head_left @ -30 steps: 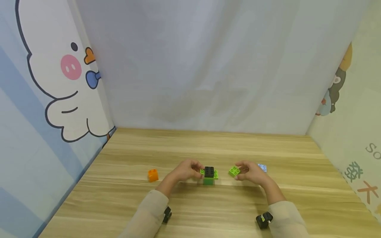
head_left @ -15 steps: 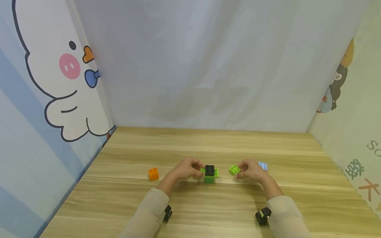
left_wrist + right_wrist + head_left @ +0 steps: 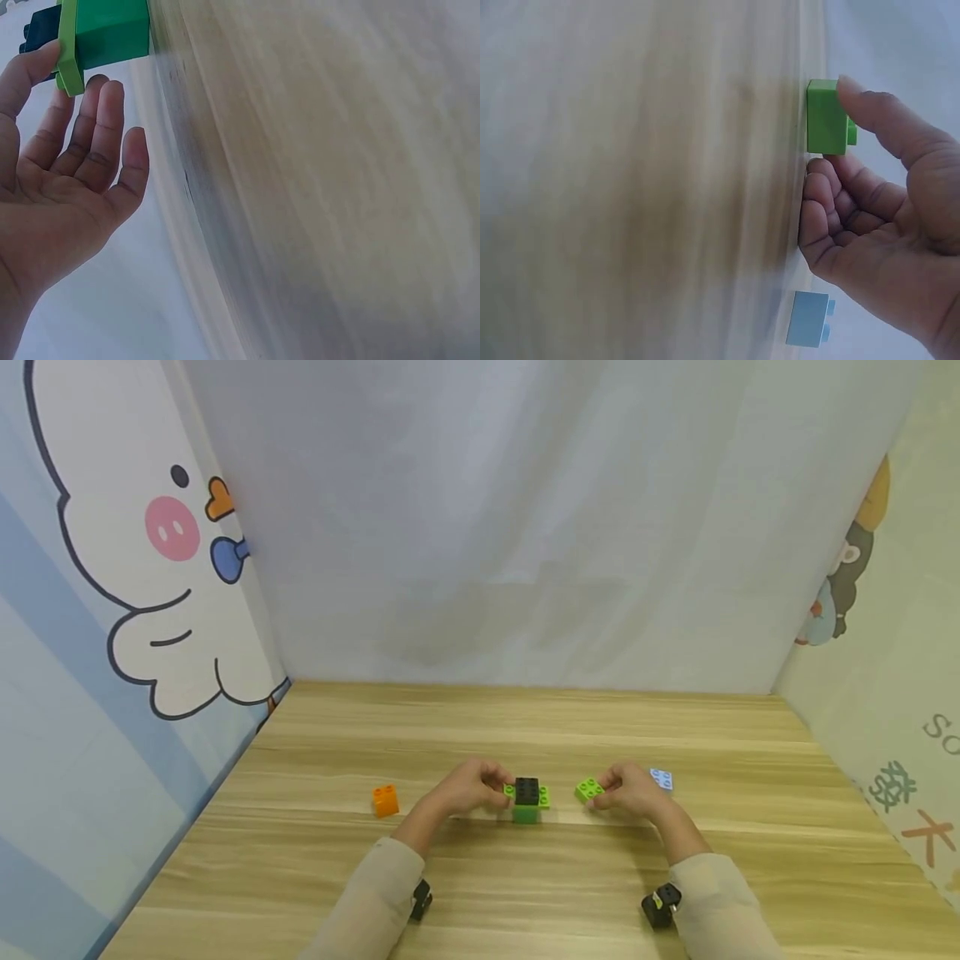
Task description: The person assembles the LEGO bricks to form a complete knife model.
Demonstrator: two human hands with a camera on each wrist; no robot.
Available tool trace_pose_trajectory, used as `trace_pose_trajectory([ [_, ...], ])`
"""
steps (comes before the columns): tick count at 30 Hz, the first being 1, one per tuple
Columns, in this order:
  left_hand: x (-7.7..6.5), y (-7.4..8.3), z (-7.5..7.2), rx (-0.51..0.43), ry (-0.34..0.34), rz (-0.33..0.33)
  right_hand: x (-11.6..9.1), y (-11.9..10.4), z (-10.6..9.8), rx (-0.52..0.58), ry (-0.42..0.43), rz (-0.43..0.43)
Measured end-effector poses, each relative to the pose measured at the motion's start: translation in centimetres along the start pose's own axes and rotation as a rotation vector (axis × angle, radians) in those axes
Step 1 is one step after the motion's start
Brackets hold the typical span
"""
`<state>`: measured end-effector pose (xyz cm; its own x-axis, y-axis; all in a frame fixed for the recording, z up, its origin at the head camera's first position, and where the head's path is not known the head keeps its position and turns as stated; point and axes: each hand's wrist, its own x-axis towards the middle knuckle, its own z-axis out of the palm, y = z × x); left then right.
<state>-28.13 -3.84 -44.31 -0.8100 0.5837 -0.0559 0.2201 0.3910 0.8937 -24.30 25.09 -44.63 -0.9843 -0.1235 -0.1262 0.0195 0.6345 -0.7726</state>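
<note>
head cam shows a block build that looks partway done to me. there's a small stack near the middle of the table (image 3: 487,731): green base block (image 3: 526,816), lime green plate (image 3: 543,797) over that with its studs poking out both sides, black brick (image 3: 527,790) on top. so those three layers are together. the left hand (image 3: 471,787) pinches one end of the plate between thumb and fingers, going by the left wrist view.

what's left, as i read it, is the loose stuff. the lime green brick (image 3: 588,790) sits to the right of the stack, apart from it, pinched by the right hand (image 3: 632,789) with the other fingers tucked in. can't tell if it's off the wood or resting on it. orange brick (image 3: 386,802) is out past the left hand, not attached to anything and touched by nobody.

as for what's in the way, the light blue brick (image 3: 662,778) is just beside the right hand, so i'd guess that one gets bumped first. plain curtain (image 3: 525,527) behind it all.
</note>
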Motion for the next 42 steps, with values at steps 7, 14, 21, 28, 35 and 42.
trace_pose_trajectory([
  [7, -0.2, 0.1, 0.2, -0.012, -0.008, -0.006, -1.0, -0.8, -0.5, -0.042, 0.048, -0.002],
  [14, -0.1, 0.0, 0.1, -0.014, -0.011, -0.016, -1.4, -1.7, -1.0, -0.066, 0.104, -0.034],
  [21, -0.3, 0.3, 0.1, -0.014, -0.020, -0.006, -1.5, -1.8, -0.9, -0.098, 0.112, -0.036],
  [28, -0.5, 0.3, 0.1, -0.021, -0.021, -0.014, -2.1, -1.9, -0.7, -0.072, 0.077, -0.140],
  [35, -0.8, 0.4, 0.0, -0.043, -0.011, 0.002, -2.6, -2.5, -0.5, -0.059, 0.065, -0.197],
  [42, -1.4, 1.5, -0.1, -0.020, -0.004, -0.002, -2.6, -2.7, -0.2, -0.021, 0.064, -0.257],
])
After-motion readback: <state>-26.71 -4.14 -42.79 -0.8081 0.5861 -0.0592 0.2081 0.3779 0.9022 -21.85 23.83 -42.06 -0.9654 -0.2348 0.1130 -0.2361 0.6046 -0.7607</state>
